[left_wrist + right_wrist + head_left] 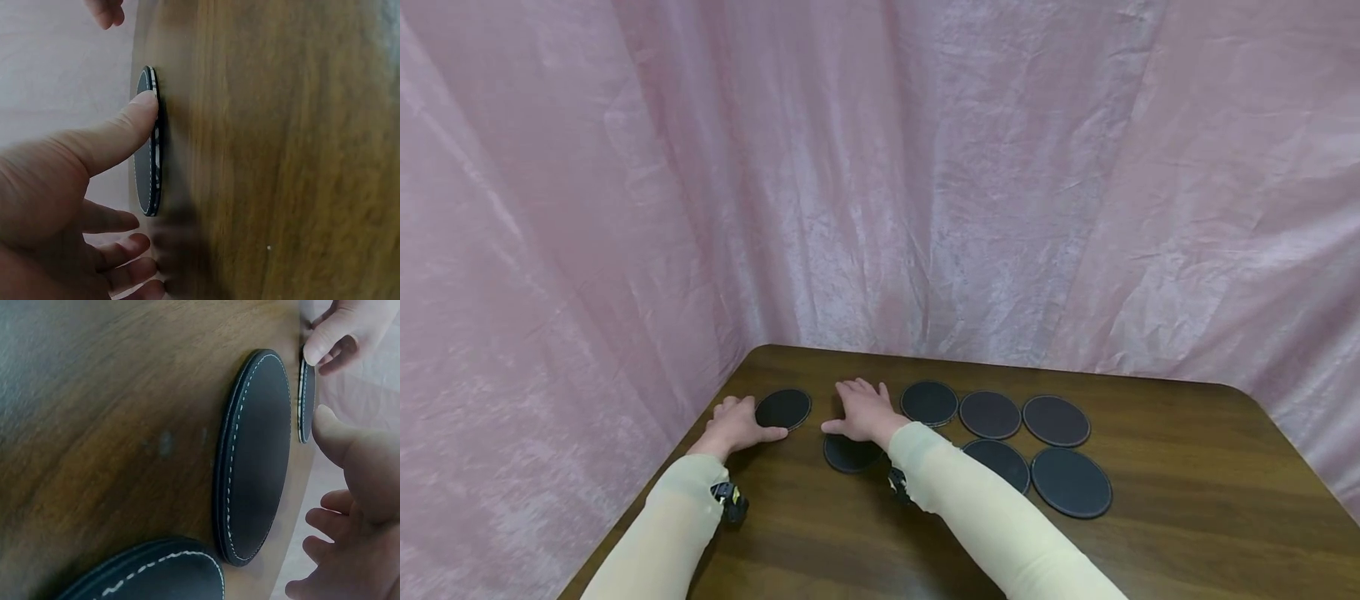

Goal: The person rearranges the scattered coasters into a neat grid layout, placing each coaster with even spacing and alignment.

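Observation:
A round black coaster [783,408] with pale edge stitching lies flat at the table's far left. Beside it is my left hand [732,427], fingers spread at its left side. The left thumb [128,128] lies across the edge of this coaster in the left wrist view; whether it presses there I cannot tell. My right hand [867,412] reaches over a second black coaster [850,455], partly hiding it. In the right wrist view its fingers are apart and loosely bent, with nothing between them, next to this stitched coaster [259,456].
Right of my right hand several more coasters lie in two rows, among them a back-row coaster [929,403] and a front-right coaster [1071,482]. My right sleeve covers part of the front row. Pink curtains [925,183] hang behind the brown wooden table [1187,500].

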`<state>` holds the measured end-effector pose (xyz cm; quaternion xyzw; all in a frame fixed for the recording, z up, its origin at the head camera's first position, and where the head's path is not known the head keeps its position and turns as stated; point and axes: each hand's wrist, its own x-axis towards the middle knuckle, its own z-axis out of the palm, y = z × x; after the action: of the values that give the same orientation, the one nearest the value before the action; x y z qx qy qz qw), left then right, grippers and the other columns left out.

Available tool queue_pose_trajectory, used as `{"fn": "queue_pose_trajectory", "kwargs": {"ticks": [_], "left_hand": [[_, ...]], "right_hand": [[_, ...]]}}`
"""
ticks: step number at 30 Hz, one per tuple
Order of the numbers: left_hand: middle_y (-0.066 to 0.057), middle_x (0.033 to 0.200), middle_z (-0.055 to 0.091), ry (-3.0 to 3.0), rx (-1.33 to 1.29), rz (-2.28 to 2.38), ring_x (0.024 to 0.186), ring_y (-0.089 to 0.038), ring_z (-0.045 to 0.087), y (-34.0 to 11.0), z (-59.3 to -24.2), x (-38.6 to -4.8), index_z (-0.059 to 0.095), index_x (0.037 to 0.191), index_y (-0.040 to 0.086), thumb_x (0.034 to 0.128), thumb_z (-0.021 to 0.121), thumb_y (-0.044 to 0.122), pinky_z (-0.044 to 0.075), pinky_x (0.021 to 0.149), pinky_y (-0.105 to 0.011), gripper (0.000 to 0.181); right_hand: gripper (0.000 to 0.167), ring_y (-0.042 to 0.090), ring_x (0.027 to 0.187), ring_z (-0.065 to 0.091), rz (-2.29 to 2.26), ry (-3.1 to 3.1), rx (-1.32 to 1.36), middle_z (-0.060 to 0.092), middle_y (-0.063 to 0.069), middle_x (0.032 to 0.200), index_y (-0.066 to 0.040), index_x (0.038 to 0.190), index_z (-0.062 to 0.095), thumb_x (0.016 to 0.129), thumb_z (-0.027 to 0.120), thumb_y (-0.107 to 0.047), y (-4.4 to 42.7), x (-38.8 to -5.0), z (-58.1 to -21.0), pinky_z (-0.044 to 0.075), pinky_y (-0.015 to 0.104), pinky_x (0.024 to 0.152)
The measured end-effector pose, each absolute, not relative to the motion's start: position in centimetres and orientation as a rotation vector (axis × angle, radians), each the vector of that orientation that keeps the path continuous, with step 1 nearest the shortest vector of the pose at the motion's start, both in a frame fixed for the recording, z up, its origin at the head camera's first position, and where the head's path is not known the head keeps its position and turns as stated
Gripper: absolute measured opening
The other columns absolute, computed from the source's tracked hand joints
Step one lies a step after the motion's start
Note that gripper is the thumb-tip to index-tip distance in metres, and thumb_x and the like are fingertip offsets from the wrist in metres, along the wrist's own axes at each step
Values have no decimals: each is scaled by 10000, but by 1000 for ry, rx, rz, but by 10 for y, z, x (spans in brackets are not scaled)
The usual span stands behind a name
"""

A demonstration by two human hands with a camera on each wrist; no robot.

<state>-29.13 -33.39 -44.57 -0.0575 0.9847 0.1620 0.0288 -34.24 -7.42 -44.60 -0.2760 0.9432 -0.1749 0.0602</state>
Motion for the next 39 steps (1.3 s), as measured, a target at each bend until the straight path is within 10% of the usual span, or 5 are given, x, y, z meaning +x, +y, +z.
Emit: {"fn": "queue_pose_trajectory", "kwargs": {"ticks": [26, 39], "left_hand": [[-418, 1374, 560, 2954, -95, 636, 1279, -617, 484, -324, -437, -296, 505, 1477, -157, 793, 1004, 321, 412, 1100, -717, 973], [-323, 1393, 642, 2995, -46, 651, 1238, -551, 598, -365, -513, -351, 468, 1502, 3, 672, 1056, 518, 461, 1042, -686, 1139]], "right_hand": [[751, 351, 1539, 438, -462, 2886, -843, 531, 136, 1649, -83, 1622, 553, 1061, 710, -557, -80, -339, -446, 321, 539, 1278], [626, 303, 1403, 463, -418, 2884, -815, 585, 76, 1514, -138, 1487, 716, 1048, 711, -584, -90, -338, -451, 348, 526, 1242]]}}
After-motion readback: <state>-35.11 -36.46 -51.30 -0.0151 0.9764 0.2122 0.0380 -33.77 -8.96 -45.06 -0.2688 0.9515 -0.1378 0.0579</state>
